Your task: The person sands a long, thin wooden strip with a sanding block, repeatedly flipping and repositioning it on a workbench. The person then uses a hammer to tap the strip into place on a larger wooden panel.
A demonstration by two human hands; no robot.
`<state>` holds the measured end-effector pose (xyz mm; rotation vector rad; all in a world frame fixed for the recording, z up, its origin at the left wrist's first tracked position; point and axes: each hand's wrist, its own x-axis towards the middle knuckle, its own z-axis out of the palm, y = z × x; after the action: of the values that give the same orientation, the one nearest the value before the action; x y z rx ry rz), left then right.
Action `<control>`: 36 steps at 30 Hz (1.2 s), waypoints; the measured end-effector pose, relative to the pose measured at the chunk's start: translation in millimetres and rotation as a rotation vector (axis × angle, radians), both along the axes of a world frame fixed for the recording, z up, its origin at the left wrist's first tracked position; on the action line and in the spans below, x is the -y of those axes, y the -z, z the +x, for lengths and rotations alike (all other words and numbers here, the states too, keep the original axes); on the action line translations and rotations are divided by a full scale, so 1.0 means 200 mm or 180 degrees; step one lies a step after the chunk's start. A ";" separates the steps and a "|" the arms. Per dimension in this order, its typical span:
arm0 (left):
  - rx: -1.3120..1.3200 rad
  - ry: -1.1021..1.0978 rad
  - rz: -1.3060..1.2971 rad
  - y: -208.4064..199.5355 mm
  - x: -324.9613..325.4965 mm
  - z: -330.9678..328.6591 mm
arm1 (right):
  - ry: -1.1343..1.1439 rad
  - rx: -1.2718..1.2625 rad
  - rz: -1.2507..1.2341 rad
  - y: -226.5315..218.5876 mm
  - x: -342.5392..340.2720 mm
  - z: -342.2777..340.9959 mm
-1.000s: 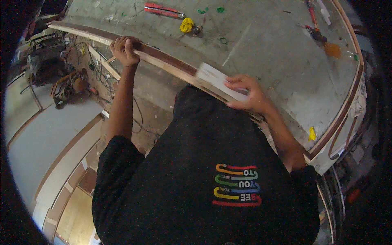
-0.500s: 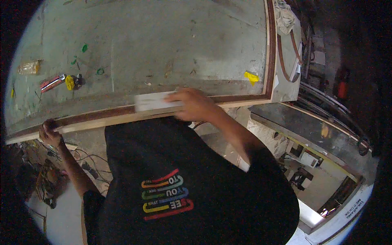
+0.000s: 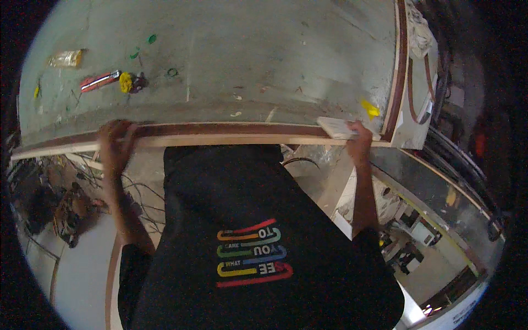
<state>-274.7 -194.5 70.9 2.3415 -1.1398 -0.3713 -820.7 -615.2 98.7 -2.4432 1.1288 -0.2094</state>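
Note:
A pale, flat rectangular piece (image 3: 335, 127) lies tilted along the wood-edged rim near the right corner. My right hand (image 3: 360, 138) is closed on its right end. Further left along the same rim, my left hand (image 3: 116, 138) curls over the brown-and-pale wooden edging (image 3: 220, 133), its fingers somewhat smeared by motion. The edging runs along the near side of a wide grey-green surface (image 3: 247, 66), close against my black shirt.
On the surface at left lie a clear yellowish roll or bottle (image 3: 67, 58), a red-and-silver tool (image 3: 100, 81) and a yellow lump (image 3: 126, 82). A yellow scrap (image 3: 370, 109) rests near the right corner. Cables (image 3: 137, 192) hang below left; a dark-topped bench (image 3: 407, 170) stands right.
The pale piece and my right hand have slid right along the edging, toward the corner. My left hand has also shifted right along the rim. The whole view has shifted.

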 end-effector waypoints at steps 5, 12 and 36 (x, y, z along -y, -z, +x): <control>-0.1005 0.1268 -0.0136 -0.14 0.57 -0.54 | -0.0385 -0.0157 0.0016 0.01 -0.34 0.37; -0.1329 0.1864 -0.0072 -0.10 0.74 -0.58 | 0.0653 -0.0057 -0.0204 0.00 0.14 -0.27; -0.1047 0.2004 -0.0048 -0.05 0.78 -0.61 | -0.0104 0.0269 -0.0123 0.04 -0.23 0.10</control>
<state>-396.1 -350.3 81.4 1.7646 -1.6686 -0.9207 -800.3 -569.6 90.6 -2.4601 1.0573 -0.3239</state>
